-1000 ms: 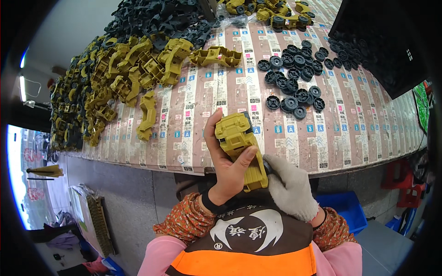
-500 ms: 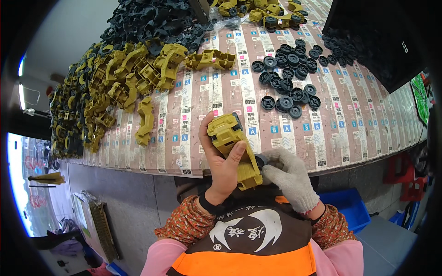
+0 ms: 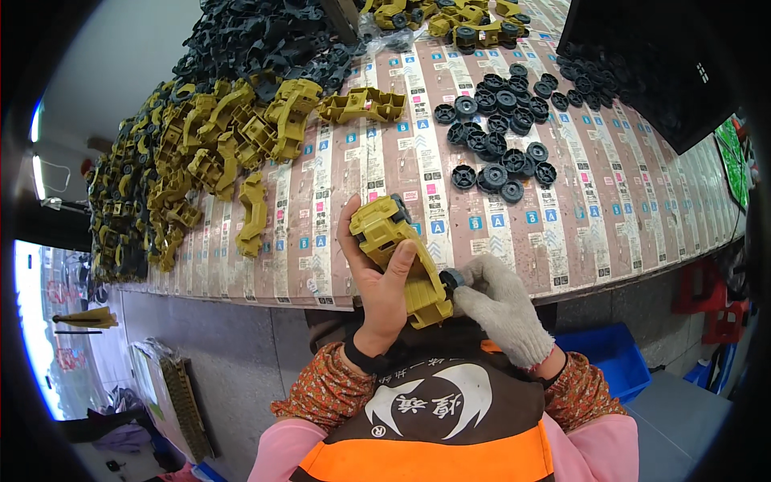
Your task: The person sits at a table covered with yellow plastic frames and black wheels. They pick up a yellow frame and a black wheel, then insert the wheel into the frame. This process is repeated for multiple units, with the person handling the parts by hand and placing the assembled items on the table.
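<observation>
My bare left hand (image 3: pixel 380 281) is wrapped round a yellow toy truck body (image 3: pixel 395 233), tilted over the table's front edge. A dark wheel shows at the truck's upper right corner. My gloved right hand (image 3: pixel 499 304) pinches a black toy wheel (image 3: pixel 452 279) by the truck's lower right side. Whether that wheel touches the truck I cannot tell. Beyond my hands lies a group of loose black wheels (image 3: pixel 496 128), several with spoked faces up.
A heap of yellow truck bodies (image 3: pixel 233 128) covers the table's left, with dark plastic parts (image 3: pixel 257 40) behind it. Yellow trucks with wheels (image 3: pixel 482 30) lie at the far edge. A black screen (image 3: pixel 642 72) stands at the right; a blue bin (image 3: pixel 610 361) sits below.
The truck has shifted slightly left in my left hand. The wheel in my right hand shows more plainly beside the truck's side. The whole view has shifted slightly.
</observation>
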`<state>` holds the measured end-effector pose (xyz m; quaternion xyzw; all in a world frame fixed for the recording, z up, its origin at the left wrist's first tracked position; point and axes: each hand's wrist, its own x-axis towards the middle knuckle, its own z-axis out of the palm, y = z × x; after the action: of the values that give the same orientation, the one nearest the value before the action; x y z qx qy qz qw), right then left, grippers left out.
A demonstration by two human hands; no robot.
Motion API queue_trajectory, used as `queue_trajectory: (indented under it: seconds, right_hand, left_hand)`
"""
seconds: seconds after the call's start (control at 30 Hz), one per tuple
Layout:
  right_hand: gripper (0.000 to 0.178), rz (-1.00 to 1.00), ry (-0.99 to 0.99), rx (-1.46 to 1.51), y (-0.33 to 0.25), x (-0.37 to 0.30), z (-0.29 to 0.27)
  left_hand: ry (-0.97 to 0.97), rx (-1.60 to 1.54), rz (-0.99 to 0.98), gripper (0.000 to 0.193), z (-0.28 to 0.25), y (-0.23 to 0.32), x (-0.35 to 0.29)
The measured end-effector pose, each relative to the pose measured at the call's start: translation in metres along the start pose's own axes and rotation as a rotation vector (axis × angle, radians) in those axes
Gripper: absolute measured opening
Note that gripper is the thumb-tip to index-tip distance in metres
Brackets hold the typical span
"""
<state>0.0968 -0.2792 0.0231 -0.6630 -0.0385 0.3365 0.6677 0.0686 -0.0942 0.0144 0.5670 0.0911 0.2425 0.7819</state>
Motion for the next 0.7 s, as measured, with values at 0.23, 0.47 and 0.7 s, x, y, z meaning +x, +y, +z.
queue_trajectory:
  seconds: [0.23,0.47,0.7]
  right_hand:
    - [0.019,-0.371,0.064,-0.302,0.002,-0.007,0.006]
    - [0.034,-0.582,0.09,-0.483,-0.009,-0.013,0.007]
    - [0.054,-0.603,0.035,-0.378,-0.01,-0.011,0.012]
  left_hand:
    - [-0.041,0.032,0.026,0.086,0.002,0.0,-0.002]
    - [-0.04,0.13,0.201,0.101,-0.001,-0.002,-0.019]
    - [-0.032,0.121,0.279,0.101,0.001,0.01,-0.01]
